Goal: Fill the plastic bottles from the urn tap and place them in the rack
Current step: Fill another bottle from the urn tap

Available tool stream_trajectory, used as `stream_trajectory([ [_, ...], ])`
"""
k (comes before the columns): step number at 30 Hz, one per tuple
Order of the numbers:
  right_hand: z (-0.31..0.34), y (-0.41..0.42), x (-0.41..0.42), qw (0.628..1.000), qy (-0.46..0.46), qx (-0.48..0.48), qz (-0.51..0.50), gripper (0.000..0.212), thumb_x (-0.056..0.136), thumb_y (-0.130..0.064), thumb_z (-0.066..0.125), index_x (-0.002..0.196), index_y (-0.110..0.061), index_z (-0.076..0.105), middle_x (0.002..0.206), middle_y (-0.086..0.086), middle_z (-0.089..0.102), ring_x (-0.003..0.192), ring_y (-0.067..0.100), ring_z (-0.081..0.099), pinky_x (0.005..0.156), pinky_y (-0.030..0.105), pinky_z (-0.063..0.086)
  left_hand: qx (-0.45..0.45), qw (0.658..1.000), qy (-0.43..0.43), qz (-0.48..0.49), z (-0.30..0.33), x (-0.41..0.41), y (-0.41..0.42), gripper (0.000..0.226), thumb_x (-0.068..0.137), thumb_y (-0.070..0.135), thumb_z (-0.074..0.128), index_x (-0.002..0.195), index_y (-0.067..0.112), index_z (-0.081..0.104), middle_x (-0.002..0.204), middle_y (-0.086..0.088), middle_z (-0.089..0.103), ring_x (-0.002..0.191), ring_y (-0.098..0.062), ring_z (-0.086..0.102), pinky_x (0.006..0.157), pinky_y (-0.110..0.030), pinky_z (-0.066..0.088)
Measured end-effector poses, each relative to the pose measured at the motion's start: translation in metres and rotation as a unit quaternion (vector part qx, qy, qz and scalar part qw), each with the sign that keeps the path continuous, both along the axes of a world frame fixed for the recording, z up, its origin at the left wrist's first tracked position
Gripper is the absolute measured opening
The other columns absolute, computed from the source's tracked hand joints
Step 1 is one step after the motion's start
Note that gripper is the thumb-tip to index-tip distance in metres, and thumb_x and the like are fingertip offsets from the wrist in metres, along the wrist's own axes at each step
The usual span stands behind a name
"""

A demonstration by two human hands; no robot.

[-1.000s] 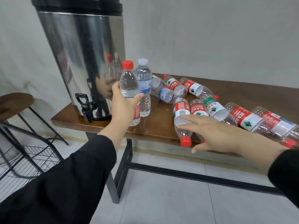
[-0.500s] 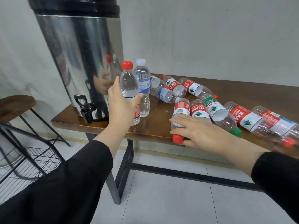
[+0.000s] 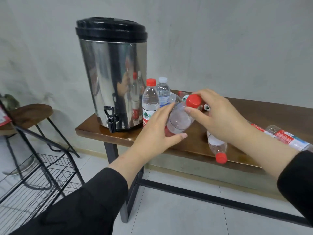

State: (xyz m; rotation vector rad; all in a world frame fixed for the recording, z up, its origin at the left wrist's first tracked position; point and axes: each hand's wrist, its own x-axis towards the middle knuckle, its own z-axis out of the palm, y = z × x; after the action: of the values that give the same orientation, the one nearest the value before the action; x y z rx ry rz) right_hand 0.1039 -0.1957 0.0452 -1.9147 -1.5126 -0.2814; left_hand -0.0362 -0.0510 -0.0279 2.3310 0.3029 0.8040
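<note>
An empty plastic bottle is held tilted above the near edge of the surface, its red cap pointing up and to the right. The left hand wraps around the bottle's lower body, while the right hand pinches the cap between thumb and fingers, so the step in hand looks like unscrewing before filling. The next move probably calls for twisting the cap off, then carrying the open neck left to the black tap low on the steel urn and holding it upright under the spout. Two capped bottles stand just right of the urn; other bottles lie on their sides along the surface to the right, one with its cap over the near edge. The black wire rack stands on the tiled floor at near left, with a wooden stool beyond it and a pale wall behind.
</note>
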Motion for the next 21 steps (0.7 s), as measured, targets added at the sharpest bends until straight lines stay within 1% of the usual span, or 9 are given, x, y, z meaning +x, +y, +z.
stream_trajectory([
  [2,0.009,0.005,-0.022,0.996,0.084,0.015,0.007,0.023,0.093,-0.049,0.062,0.097,-0.027,0.059,0.090,-0.009,0.061,0.082,0.005,0.063,0.078,0.025,0.050,-0.045,0.998,-0.029,0.020,0.005,-0.009,-0.009,0.101,0.076,0.052,0.085,0.157,0.034,0.027,0.155,0.017,0.041,0.143,0.000,0.036,0.119,-0.035,0.035],
  [4,0.013,0.009,-0.044,0.993,0.120,0.014,0.004,0.029,0.090,-0.056,0.060,0.093,-0.027,0.062,0.082,-0.005,0.065,0.071,0.010,0.067,0.074,0.038,0.055,-0.068,0.995,-0.047,0.063,0.008,-0.024,-0.014,0.095,0.075,0.050,0.086,0.152,0.036,0.033,0.145,0.018,0.050,0.132,0.000,0.045,0.110,-0.031,0.041],
  [5,0.015,0.010,-0.055,0.994,0.107,0.002,-0.008,0.034,0.090,-0.059,0.058,0.091,-0.026,0.063,0.076,-0.005,0.065,0.064,0.006,0.064,0.070,0.036,0.054,-0.065,0.994,-0.043,0.080,0.007,-0.035,-0.017,0.090,0.076,0.051,0.085,0.149,0.037,0.034,0.140,0.020,0.053,0.127,0.001,0.047,0.105,-0.028,0.043],
  [7,0.019,0.013,-0.073,0.996,0.073,-0.021,-0.036,0.044,0.089,-0.064,0.054,0.082,-0.022,0.066,0.061,-0.005,0.058,0.052,0.004,0.053,0.057,0.027,0.041,-0.057,0.994,-0.027,0.092,0.003,-0.059,-0.021,0.084,0.078,0.051,0.083,0.145,0.038,0.035,0.131,0.027,0.051,0.116,0.008,0.045,0.095,-0.023,0.042],
  [9,0.021,0.020,-0.093,0.996,0.058,-0.045,-0.051,0.051,0.089,-0.063,0.054,0.071,-0.017,0.067,0.056,-0.002,0.052,0.051,0.008,0.046,0.052,0.027,0.031,-0.059,0.994,-0.010,0.095,-0.004,-0.084,-0.023,0.081,0.078,0.050,0.082,0.143,0.040,0.035,0.126,0.028,0.051,0.111,0.007,0.047,0.090,-0.020,0.042],
  [12,0.015,0.036,-0.121,0.993,0.060,-0.098,-0.011,0.048,0.093,-0.056,0.057,0.064,-0.018,0.064,0.058,0.000,0.055,0.054,0.010,0.045,0.054,0.030,0.035,-0.127,0.989,0.010,0.072,-0.016,-0.124,-0.018,0.073,0.077,0.050,0.082,0.135,0.051,0.036,0.123,0.032,0.057,0.112,0.007,0.053,0.094,-0.022,0.046],
  [15,0.012,0.049,-0.149,0.984,0.074,-0.145,0.071,0.029,0.096,-0.049,0.057,0.080,-0.028,0.069,0.071,-0.010,0.066,0.066,0.003,0.058,0.063,0.021,0.043,-0.216,0.975,0.033,0.033,-0.021,-0.166,-0.005,0.061,0.078,0.044,0.083,0.124,0.057,0.045,0.116,0.031,0.064,0.108,0.011,0.059,0.094,-0.024,0.048],
  [18,0.015,0.059,-0.167,0.963,0.057,-0.214,0.156,0.014,0.100,-0.042,0.053,0.101,-0.038,0.067,0.094,-0.022,0.067,0.091,-0.003,0.061,0.079,0.017,0.046,-0.301,0.952,0.055,-0.009,-0.026,-0.200,0.013,0.056,0.080,0.032,0.084,0.125,0.045,0.054,0.113,0.015,0.072,0.105,-0.005,0.070,0.097,-0.037,0.056],
  [21,0.019,0.068,-0.178,0.943,0.031,-0.263,0.203,0.018,0.102,-0.038,0.050,0.111,-0.044,0.065,0.107,-0.023,0.065,0.104,-0.001,0.060,0.090,0.021,0.048,-0.391,0.916,0.067,-0.066,-0.035,-0.223,0.027,0.065,0.068,0.037,0.083,0.128,0.031,0.058,0.112,0.000,0.075,0.103,-0.023,0.074,0.097,-0.042,0.057],
])
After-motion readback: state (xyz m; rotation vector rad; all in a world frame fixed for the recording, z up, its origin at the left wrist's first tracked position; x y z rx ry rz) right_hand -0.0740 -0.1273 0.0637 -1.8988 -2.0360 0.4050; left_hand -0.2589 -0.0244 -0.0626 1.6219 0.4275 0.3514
